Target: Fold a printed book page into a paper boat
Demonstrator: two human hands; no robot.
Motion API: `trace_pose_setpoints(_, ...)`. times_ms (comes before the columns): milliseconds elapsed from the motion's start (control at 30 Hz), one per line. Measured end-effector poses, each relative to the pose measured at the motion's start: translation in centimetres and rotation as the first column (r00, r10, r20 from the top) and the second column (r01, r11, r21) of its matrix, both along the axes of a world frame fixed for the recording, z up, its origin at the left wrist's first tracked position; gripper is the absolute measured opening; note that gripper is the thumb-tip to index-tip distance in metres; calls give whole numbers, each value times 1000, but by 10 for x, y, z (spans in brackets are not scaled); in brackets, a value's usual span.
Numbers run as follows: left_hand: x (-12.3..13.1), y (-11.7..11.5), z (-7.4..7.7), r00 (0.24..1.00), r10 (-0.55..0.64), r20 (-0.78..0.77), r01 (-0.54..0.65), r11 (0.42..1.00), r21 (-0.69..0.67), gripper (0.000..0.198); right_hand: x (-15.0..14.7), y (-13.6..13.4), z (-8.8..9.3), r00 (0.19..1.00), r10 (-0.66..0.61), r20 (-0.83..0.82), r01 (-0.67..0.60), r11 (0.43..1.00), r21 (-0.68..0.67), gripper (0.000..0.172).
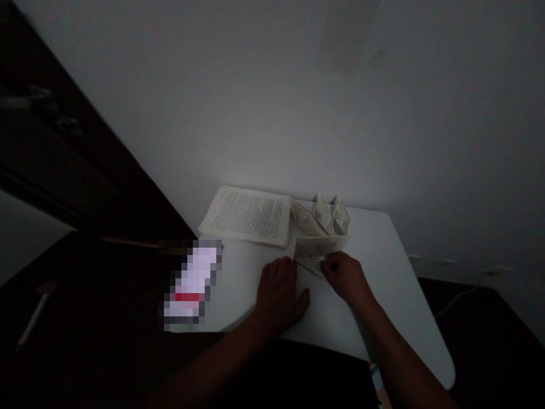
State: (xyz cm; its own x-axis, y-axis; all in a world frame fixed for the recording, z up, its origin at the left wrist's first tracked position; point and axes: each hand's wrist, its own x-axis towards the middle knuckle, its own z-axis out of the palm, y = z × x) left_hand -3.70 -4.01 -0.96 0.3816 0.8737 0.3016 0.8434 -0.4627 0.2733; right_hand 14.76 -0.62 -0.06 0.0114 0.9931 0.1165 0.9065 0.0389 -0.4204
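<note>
A printed page with folds in it (317,249) lies on the white table in front of me, with a flap standing up at its far side. My right hand (348,279) pinches the near right part of this folded page between thumb and fingers. Palm down on the table, my left hand (279,292) rests by the page's left corner, its thumb spread away from the fingers. Whether its fingertips touch the paper is hard to see. Just behind are folded paper boats (323,217) made of printed paper, standing close together.
An open book or stack of printed sheets (249,216) lies at the table's back left. A pixelated phone-like object (193,281) is at the left edge. The white table (383,250) meets a pale wall (255,113). A dark door stands left; a cable runs at right.
</note>
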Motion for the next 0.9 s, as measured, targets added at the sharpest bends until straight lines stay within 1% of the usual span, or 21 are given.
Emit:
trace_pose_setpoints(133, -1, 3, 3, 1000, -2, 9, 3, 1000, -7, 54, -1, -1, 2, 1000, 0, -16, 0, 1000, -17, 25)
trace_pose_setpoints(300, 0, 5, 5, 1000, 12, 15, -12, 1000, -9, 58, 0, -1, 2, 1000, 7, -5, -7, 1000, -12, 24)
trace_pose_setpoints(567, -1, 6, 4, 999, 30, -14, -31, 999, -13, 59, 0, 1, 0, 1000, 8, 13, -8, 1000, -26, 26)
trace_pose_setpoints(767, -3, 4, 2, 999, 34, -6, -34, 999, -3, 58, 0, 1, 3, 1000, -11, -3, 11, 999, -35, 26)
trace_pose_setpoints(900, -4, 4, 1, 999, 36, 4, -36, 999, 12, 58, 1, 1, 2, 1000, 9, -6, -9, 999, -34, 26)
